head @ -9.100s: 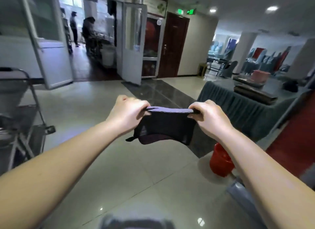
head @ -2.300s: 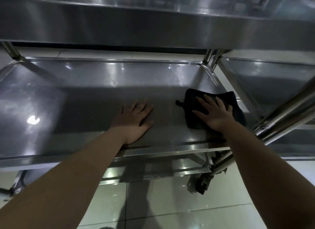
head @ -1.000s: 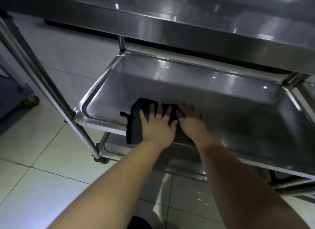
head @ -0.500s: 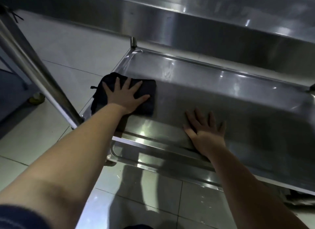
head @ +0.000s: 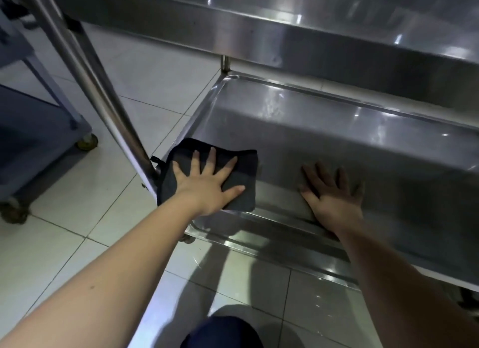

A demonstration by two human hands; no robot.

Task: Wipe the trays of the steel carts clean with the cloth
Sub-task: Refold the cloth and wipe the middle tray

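A dark folded cloth (head: 245, 163) lies in the near left corner of the steel cart's middle tray (head: 337, 130). My left hand (head: 207, 185) presses flat on the cloth with its fingers spread, and the cloth's left edge hangs over the tray rim. To the right, my right hand (head: 333, 196) rests palm down on the bare tray floor near the front rim, holding nothing. The top tray (head: 285, 29) overhangs at the top of the view. A lower tray (head: 259, 235) shows beneath the front rim.
The cart's slanted steel post (head: 98, 93) rises just left of the cloth. A second grey-blue cart (head: 33, 130) on castor wheels (head: 88, 141) stands on the left. Pale floor tiles (head: 155, 70) lie around them. My dark-clad knee (head: 223, 332) is at the bottom.
My left hand has drawn the cloth along the tray's left edge toward me, into the near corner. My right hand stays flat on the tray floor.
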